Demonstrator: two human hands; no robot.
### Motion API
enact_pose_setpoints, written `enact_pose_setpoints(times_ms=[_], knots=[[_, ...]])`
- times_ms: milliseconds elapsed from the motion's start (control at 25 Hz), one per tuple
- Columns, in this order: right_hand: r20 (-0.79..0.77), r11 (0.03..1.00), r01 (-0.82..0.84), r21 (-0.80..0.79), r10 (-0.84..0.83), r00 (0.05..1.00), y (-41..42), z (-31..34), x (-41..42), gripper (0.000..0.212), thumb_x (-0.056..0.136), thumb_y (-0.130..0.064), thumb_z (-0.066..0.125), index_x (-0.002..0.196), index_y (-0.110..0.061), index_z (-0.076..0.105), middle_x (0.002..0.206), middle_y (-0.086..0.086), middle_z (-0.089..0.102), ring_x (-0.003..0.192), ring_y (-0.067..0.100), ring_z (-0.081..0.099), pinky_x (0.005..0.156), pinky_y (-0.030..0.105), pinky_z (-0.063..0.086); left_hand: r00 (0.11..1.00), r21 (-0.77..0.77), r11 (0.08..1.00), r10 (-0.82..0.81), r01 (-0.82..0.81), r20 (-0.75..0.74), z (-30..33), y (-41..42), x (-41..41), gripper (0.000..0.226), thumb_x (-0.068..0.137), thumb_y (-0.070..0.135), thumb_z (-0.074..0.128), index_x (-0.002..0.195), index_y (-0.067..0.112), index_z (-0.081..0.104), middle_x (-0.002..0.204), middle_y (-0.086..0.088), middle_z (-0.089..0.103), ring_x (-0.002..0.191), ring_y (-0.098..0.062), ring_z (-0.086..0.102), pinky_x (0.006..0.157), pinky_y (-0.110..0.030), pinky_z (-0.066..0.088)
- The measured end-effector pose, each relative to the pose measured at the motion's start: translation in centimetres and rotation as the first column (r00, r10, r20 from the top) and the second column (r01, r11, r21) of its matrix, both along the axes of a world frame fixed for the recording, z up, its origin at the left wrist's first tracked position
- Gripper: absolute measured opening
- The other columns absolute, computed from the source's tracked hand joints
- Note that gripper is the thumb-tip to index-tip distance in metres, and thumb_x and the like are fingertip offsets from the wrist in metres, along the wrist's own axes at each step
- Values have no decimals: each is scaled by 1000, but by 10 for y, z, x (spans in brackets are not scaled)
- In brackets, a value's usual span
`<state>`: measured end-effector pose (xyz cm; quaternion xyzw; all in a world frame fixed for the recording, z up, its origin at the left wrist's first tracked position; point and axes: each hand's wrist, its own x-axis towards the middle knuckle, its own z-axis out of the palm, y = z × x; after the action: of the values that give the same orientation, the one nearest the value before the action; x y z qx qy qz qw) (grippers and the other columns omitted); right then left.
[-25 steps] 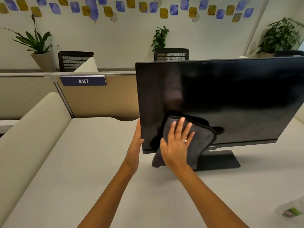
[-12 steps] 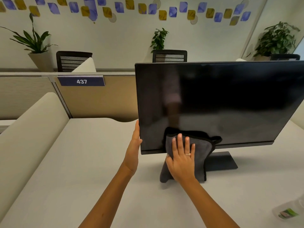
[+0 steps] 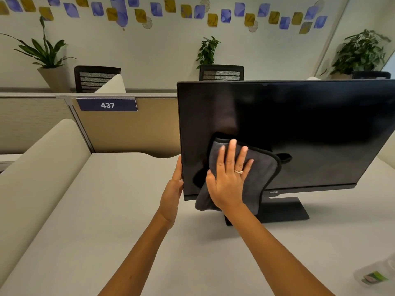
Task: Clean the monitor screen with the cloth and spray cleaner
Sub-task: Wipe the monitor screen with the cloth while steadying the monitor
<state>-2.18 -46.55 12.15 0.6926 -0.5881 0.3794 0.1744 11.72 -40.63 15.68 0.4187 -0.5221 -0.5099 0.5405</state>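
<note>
A black monitor (image 3: 299, 129) stands on its flat base (image 3: 284, 212) on the white desk (image 3: 106, 231). My right hand (image 3: 228, 180) lies flat, fingers spread, pressing a dark grey cloth (image 3: 260, 174) against the lower left of the screen; the cloth's bottom hangs below the bezel. My left hand (image 3: 173, 193) grips the monitor's left edge near the bottom corner. A clear spray bottle with a green label (image 3: 376, 276) lies on the desk at the far right, blurred and partly cut off.
A low cream divider (image 3: 42, 163) runs along the desk's left side. A tan partition with a "437" sign (image 3: 106, 105) stands behind. Beyond it are two black mesh chairs (image 3: 96, 77) and potted plants (image 3: 49, 60).
My right hand slid the cloth down to the bottom bezel, then back up onto the lower screen. My left hand stayed on the monitor's left edge.
</note>
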Motion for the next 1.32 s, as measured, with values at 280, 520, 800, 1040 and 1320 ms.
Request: enact_pose_setpoints(times_ms=[280,520,800,1040,1320], knots=[[-269,988,-129,87,148,952,17,-46,31,75,86,-43,38,150,-26,4,160,-1,-7,146,29,-6,115,53,-10,999,-24,1000,-16,15,-34,-8,-2,13,52,84,39,24,136,33,20,140,18,36,132,-11,38,107,-26,32],[-354,978,-93,186,155,922,38,-98,23,83,82,-40,54,150,-25,9,160,-1,-6,147,28,-6,114,53,0,1000,-10,1000,-15,15,-13,-3,-2,13,38,97,31,24,135,34,18,138,20,31,135,-16,33,109,-31,29],[-383,980,-71,185,138,913,44,-106,23,89,77,-35,66,148,-21,15,158,4,7,145,31,1,113,56,5,1000,15,1000,-12,12,-5,7,1,8,48,90,35,16,137,25,19,143,7,27,135,-15,27,102,-21,29],[-414,974,-42,222,133,901,48,-108,24,97,69,-36,77,147,-19,20,155,6,18,143,33,7,113,60,9,999,35,999,19,-21,45,-1,-4,6,37,98,24,17,134,32,20,141,17,25,126,-5,30,94,-9,33],[-334,971,-20,237,101,937,49,-102,7,90,69,-32,76,143,-18,28,152,6,26,140,33,22,112,54,5,987,34,990,132,-135,90,-7,-5,-16,48,99,28,20,141,32,-2,137,30,7,126,3,14,85,5,21]])
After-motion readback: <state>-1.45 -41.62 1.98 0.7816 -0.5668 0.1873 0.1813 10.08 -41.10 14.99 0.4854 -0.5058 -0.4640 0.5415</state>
